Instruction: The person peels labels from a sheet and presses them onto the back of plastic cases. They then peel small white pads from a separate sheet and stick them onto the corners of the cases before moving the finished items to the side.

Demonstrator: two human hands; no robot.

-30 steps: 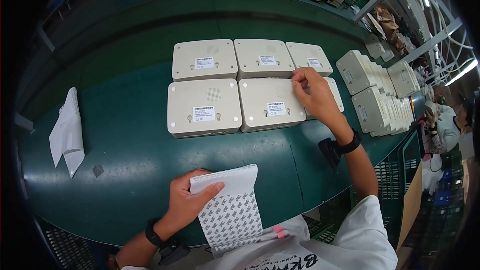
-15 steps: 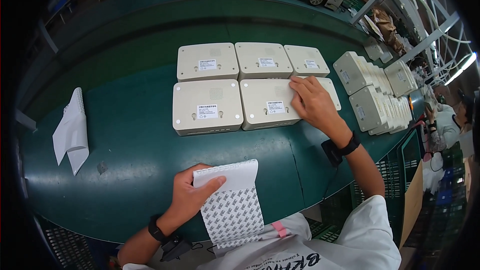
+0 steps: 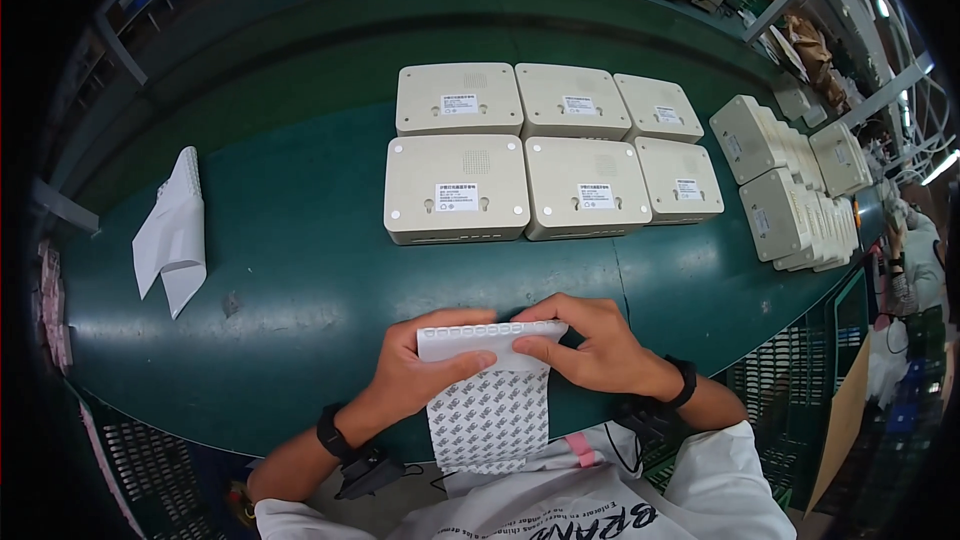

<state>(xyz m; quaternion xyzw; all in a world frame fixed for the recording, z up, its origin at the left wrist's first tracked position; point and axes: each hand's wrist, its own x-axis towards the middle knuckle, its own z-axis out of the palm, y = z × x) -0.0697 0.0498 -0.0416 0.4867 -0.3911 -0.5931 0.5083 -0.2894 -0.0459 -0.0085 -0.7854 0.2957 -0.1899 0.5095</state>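
Both hands are at a sheet of small round stick-on pads [image 3: 488,410], held low over the near side of the bench. Its printed backing hangs down and its plain white top is folded over. My left hand [image 3: 415,365] is closed on the left end, thumb in front. My right hand [image 3: 590,345] pinches the upper right corner between thumb and fingers; whether a loose pad is in that pinch cannot be made out. Beyond them lie cream plastic casings [image 3: 455,165] in two rows, labelled faces up. White dots sit at the corners of the front left casing and the front middle casing [image 3: 585,165].
A crumpled white sheet [image 3: 175,235] lies on the green bench [image 3: 290,290] at left. More cream casings [image 3: 775,210] stand stacked on edge at right. Green crates [image 3: 770,370] are below the bench's right edge. Another person [image 3: 920,260] is at the far right.
My right hand has left the front middle casing and come back to the sheet, gripping its upper right corner. My left hand still holds the sheet. The whole view has shifted.
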